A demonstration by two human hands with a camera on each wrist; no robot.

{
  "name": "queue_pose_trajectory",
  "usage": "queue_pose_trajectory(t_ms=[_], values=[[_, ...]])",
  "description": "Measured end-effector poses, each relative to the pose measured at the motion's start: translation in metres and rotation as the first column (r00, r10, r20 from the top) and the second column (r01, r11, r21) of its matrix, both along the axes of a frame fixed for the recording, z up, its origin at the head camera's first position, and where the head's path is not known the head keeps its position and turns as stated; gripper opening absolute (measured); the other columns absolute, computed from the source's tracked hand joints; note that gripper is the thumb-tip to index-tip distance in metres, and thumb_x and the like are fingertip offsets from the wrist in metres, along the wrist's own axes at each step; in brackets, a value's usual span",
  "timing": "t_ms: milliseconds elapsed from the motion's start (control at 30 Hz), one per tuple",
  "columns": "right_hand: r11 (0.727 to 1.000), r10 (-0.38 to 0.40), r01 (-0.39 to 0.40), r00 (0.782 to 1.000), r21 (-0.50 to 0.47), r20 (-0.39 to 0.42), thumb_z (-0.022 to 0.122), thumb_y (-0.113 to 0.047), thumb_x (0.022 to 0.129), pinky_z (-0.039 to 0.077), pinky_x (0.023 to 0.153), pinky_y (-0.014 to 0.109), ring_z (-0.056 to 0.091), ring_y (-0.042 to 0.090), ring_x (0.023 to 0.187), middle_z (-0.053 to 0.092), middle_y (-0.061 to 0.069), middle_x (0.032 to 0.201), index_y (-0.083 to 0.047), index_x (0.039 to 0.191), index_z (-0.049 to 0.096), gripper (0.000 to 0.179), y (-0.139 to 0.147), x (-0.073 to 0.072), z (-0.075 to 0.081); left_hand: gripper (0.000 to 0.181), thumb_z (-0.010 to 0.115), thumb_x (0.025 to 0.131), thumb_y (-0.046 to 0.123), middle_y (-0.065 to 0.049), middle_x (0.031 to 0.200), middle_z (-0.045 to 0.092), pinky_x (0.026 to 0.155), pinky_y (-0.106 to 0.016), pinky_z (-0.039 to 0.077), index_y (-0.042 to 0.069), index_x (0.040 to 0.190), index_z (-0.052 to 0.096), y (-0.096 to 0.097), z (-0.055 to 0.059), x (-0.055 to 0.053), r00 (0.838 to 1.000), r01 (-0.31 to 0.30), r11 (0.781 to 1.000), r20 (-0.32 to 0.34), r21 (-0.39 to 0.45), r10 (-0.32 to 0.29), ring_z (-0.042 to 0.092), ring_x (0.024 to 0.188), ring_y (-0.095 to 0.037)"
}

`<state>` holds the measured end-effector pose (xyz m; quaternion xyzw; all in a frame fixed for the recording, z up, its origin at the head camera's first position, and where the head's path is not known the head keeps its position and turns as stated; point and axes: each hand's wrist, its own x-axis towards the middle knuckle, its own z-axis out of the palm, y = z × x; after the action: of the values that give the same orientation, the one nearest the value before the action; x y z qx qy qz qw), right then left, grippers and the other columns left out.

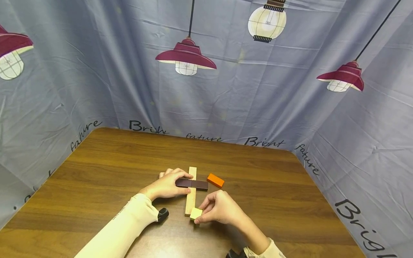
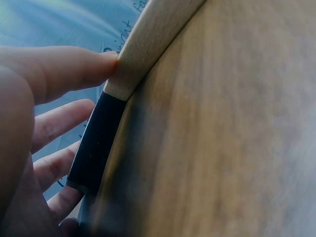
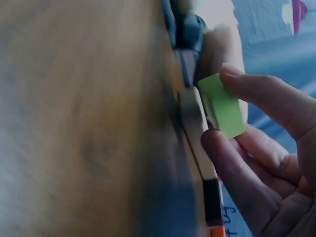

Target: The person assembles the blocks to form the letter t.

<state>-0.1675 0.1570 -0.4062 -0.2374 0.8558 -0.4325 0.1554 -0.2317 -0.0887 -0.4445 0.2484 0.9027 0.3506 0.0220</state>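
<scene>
My right hand [image 1: 222, 208] pinches a small yellow-green block [image 1: 196, 213] between thumb and fingers, right at the near end of a pale wooden strip [image 1: 190, 200]. The right wrist view shows the green block [image 3: 224, 106] tilted above the strip's end. Two dark brown blocks [image 1: 199, 185] lie end to end across the strip, making a cross shape. My left hand [image 1: 167, 184] spans the left dark block [image 1: 183, 183], thumb on the near side, fingers on the far side. In the left wrist view its thumb tip touches the pale wood [image 2: 143, 49], with fingers extended behind the dark block [image 2: 96, 143].
An orange block [image 1: 215, 180] lies just right of the dark blocks. The brown wooden table [image 1: 258, 172] reaches back to a grey-blue curtain [image 1: 226, 107] printed with lamps and lettering. Black wrist devices [image 1: 163, 214] sit by both sleeves.
</scene>
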Motion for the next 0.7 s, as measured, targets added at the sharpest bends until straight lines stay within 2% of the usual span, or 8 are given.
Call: queue_pose_trajectory(t_ms=[167,333,500,700], values=[[1.0,0.02,-0.02,1.0,0.023,-0.005,0.096,-0.02,0.065,0.054,0.056,0.026,0.07,0.011,0.062,0.071,-0.006,0.066,-0.013,0.076,0.074,0.025,-0.004,0.009,-0.002,0.049,0.076,0.085,0.046,0.003,0.129,0.059,0.092,-0.053,0.026,0.023,0.128,0.066,0.0,0.0,0.0,1.0,0.003,1.0,-0.003,0.006,-0.003,0.046,0.114,-0.025],[0.998,0.041,-0.04,0.999,0.038,-0.024,0.096,-0.02,0.065,0.054,0.056,0.025,0.068,0.008,0.06,0.069,-0.008,0.065,-0.013,0.075,0.072,0.027,-0.007,0.012,-0.002,0.049,0.076,0.085,0.046,0.003,0.129,0.059,0.092,-0.053,0.026,0.023,0.128,0.066,-0.001,0.0,-0.001,1.0,0.0,1.0,-0.003,0.005,0.0,0.046,0.114,-0.026],[0.996,0.069,-0.063,0.993,0.071,-0.098,0.097,-0.023,0.065,0.052,0.055,0.022,0.063,0.002,0.058,0.065,-0.014,0.064,-0.015,0.074,0.071,0.028,-0.01,0.013,-0.007,0.048,0.076,0.085,0.046,0.003,0.129,0.059,0.091,-0.053,0.027,0.024,0.128,0.066,0.0,0.0,-0.001,1.0,0.001,1.0,-0.006,-0.003,-0.001,0.046,0.114,-0.025],[0.991,0.088,-0.066,0.975,0.112,-0.204,0.097,-0.03,0.065,0.051,0.061,0.019,0.059,-0.002,0.063,0.063,-0.016,0.068,-0.017,0.073,0.071,0.03,-0.012,0.012,-0.011,0.048,0.076,0.085,0.045,0.003,0.129,0.06,0.091,-0.053,0.027,0.024,0.127,0.067,0.0,0.0,-0.002,1.0,0.0,1.0,-0.008,-0.012,0.0,0.046,0.114,-0.026]])
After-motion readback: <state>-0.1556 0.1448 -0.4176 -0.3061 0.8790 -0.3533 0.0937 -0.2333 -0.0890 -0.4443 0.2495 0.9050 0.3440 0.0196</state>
